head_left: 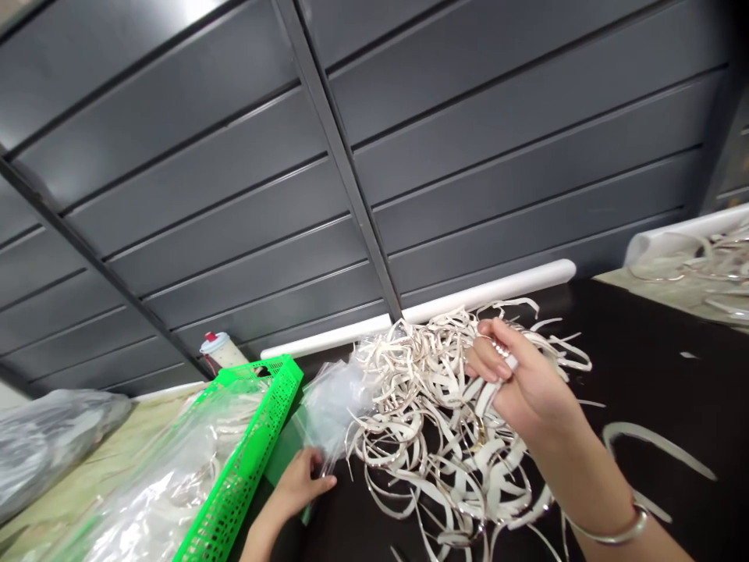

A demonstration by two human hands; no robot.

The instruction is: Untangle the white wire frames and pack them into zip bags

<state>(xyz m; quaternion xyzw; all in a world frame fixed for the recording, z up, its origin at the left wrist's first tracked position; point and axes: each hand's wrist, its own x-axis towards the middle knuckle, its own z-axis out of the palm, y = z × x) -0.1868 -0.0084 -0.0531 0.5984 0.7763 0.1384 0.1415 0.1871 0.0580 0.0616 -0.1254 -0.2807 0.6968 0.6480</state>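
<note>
My right hand (518,375) is raised over the right side of a heap of white curved bands (421,390). Its fingers are curled round a white band (485,396) with shiny beads or trim, partly hidden by the hand. Many bands in the heap have a shiny edge and lie tangled on the dark table. Lower left, my left hand (301,482) is at the near edge of a stack of clear plastic bags (339,402). A bag edge lies between its curled fingers and thumb. The bags touch the left side of the heap.
Left of the bags stands a green perforated basket (239,468) holding filled clear bags. A bottle with a red cap (222,350) is behind it. A white roll (491,290) runs along the grey panelled wall. Loose bands (658,445) lie at right on the dark table (644,367).
</note>
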